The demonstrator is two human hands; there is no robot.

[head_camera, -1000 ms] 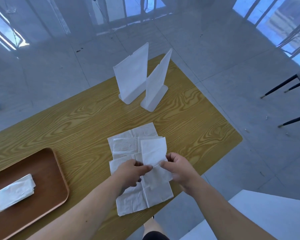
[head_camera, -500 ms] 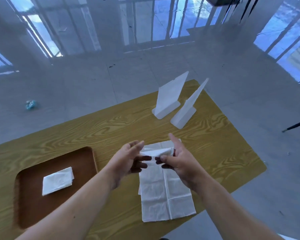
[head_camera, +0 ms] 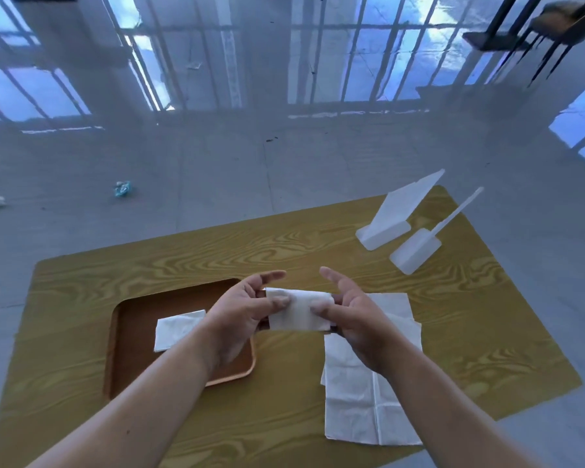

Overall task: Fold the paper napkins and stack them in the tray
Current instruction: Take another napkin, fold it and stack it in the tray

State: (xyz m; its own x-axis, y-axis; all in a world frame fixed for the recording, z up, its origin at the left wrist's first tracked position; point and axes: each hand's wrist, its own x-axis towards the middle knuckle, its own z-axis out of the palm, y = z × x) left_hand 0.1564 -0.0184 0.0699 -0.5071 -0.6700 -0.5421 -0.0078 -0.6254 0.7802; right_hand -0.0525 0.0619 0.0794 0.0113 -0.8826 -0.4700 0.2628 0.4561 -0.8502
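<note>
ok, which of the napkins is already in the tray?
The small folded napkin lying on the brown tray, left of the left hand. Another folded one is held between both hands; the unfolded ones lie on the table.

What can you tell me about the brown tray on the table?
The tray is a shallow, reddish-brown rectangle with rounded corners and a lighter raised rim, and looks wooden. It lies flat on the yellow wood-grain table, towards its left side. One folded white napkin rests inside it, partly hidden by the left hand, whose forearm crosses above the tray's right and near edges. Its near rim is partly hidden too.
</note>
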